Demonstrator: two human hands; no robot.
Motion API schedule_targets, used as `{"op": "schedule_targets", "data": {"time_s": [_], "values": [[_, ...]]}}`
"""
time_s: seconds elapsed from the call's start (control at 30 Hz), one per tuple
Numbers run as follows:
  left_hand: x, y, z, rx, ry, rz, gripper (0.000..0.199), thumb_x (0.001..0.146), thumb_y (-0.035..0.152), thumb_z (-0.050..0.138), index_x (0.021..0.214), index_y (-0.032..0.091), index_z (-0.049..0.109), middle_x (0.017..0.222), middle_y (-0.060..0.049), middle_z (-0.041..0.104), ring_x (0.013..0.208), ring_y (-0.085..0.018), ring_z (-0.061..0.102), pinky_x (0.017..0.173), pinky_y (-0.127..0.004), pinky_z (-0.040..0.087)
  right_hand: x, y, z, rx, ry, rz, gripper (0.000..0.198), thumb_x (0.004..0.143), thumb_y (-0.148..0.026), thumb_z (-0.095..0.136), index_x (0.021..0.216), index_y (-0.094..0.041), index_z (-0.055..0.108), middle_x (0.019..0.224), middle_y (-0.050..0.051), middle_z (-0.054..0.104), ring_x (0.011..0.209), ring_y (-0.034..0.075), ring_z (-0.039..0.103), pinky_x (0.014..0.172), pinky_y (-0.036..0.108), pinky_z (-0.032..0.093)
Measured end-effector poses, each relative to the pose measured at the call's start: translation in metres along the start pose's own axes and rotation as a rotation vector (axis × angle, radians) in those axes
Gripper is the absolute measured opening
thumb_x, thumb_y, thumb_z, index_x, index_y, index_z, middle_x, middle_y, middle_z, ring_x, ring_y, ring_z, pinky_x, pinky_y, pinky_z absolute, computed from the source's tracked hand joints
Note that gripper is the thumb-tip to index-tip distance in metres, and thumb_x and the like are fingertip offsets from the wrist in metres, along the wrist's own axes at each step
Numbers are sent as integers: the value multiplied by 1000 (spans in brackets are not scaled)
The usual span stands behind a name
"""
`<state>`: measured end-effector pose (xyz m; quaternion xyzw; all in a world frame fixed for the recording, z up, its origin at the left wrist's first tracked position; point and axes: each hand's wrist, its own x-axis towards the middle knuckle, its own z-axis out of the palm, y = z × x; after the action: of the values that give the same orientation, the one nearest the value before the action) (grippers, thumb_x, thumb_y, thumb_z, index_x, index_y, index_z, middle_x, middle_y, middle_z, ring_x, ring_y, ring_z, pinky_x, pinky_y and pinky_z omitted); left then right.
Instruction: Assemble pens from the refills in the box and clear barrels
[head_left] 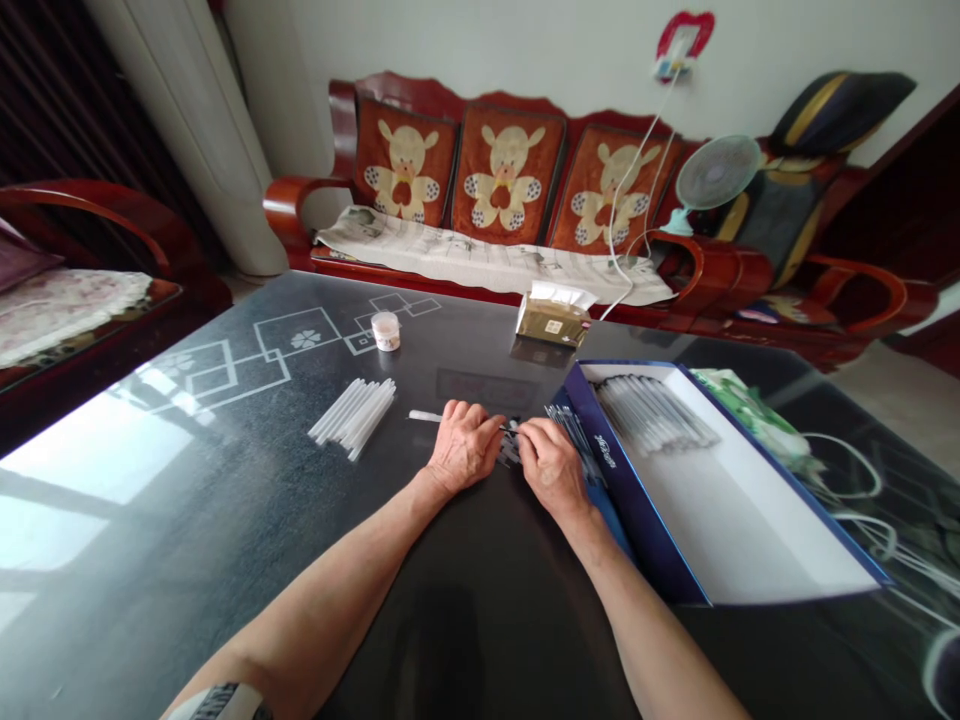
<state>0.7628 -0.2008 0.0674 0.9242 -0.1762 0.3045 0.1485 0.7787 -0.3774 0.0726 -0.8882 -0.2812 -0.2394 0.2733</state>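
My left hand (pixel 466 442) is closed around a white pen barrel (pixel 424 415), whose end sticks out to the left, low over the dark table. Close beside it, my right hand (pixel 551 462) is closed in a pinch at a thin dark piece between the hands; its exact kind is too small to tell. Beneath the fingertips lie several small pale and dark parts (pixel 510 452), partly hidden by the hands. A stack of white pen barrels (pixel 354 412) lies to the left. Thin pen refills (pixel 574 430) lie right of my right hand, against the box.
A blue box (pixel 694 570) with a white inside holds a row of pens (pixel 656 412) at its far end. A tissue pack (pixel 553 322) and a small round tub (pixel 386 332) stand farther back. A green-white plastic bag (pixel 750 415) and white cables (pixel 877 545) lie at right.
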Motion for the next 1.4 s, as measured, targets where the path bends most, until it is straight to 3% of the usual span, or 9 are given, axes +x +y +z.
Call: {"op": "schedule_targets", "data": {"time_s": [0.13, 0.33, 0.53, 0.7, 0.87, 0.97, 1.13, 1.27, 1.4], "values": [[0, -5, 2, 7, 45, -63, 32, 86, 19, 46, 113, 21, 64, 87, -8, 60, 81, -23, 47, 81, -41, 36, 4, 10, -16, -172, -24, 84, 20, 89, -23, 47, 88, -21, 67, 88, 8, 60, 83, 21, 57, 77, 33, 47], [1, -5, 3, 1, 68, -46, 35, 86, 15, 46, 115, 25, 64, 93, -8, 62, 84, -22, 49, 84, -41, 36, 4, 23, -25, -459, -262, 279, 10, 83, -18, 55, 82, -19, 65, 79, 10, 60, 62, 18, 58, 58, 30, 41], [1, -4, 3, -19, 62, -18, 35, 87, 15, 47, 114, 28, 64, 105, -7, 63, 92, -22, 53, 90, -44, 37, 1, 20, -17, -494, -167, 318, 11, 81, -21, 56, 86, -17, 65, 86, 15, 62, 69, 23, 62, 60, 34, 46], [2, 2, 0, -181, 79, 151, 32, 89, 9, 39, 110, 19, 61, 120, -10, 60, 121, -21, 49, 100, -41, 39, 11, 10, -8, 55, 54, 314, 22, 85, -26, 47, 94, -18, 66, 93, 11, 69, 86, 24, 65, 81, 38, 50], [4, 19, -7, -383, 120, 345, 30, 91, 8, 34, 111, 14, 56, 126, -15, 58, 131, -18, 44, 98, -35, 45, 27, 1, 4, 859, 87, 764, 39, 78, -49, 61, 101, -18, 64, 94, 10, 73, 78, 23, 68, 68, 35, 54], [5, 29, -10, -455, 118, 423, 29, 91, 7, 34, 108, 13, 55, 126, -16, 59, 129, -18, 47, 99, -34, 46, 40, -5, 6, 1223, 115, 956, 38, 71, -48, 72, 93, -17, 65, 90, 10, 74, 76, 21, 70, 64, 31, 56], [2, 33, -9, -455, 142, 428, 27, 91, 6, 35, 107, 15, 55, 130, -15, 57, 131, -18, 45, 100, -34, 47, 59, -3, 3, 1357, 194, 1190, 13, 72, -25, 75, 74, -17, 66, 72, 4, 72, 57, 11, 64, 46, 18, 50], [0, 19, -1, -418, 228, 273, 25, 91, 8, 36, 104, 16, 57, 125, -14, 60, 123, -18, 53, 94, -33, 51, 57, 7, 0, 1445, 300, 1141, 11, 72, -20, 74, 78, -19, 65, 77, 3, 73, 62, 11, 66, 44, 16, 48], [-1, 1, 6, -291, 256, 109, 29, 92, 11, 38, 113, 17, 57, 116, -10, 65, 105, -16, 61, 88, -31, 51, 44, 12, 0, 1456, 329, 1008, 25, 65, -23, 79, 85, -20, 65, 86, 3, 74, 72, 14, 68, 52, 18, 52]]}}
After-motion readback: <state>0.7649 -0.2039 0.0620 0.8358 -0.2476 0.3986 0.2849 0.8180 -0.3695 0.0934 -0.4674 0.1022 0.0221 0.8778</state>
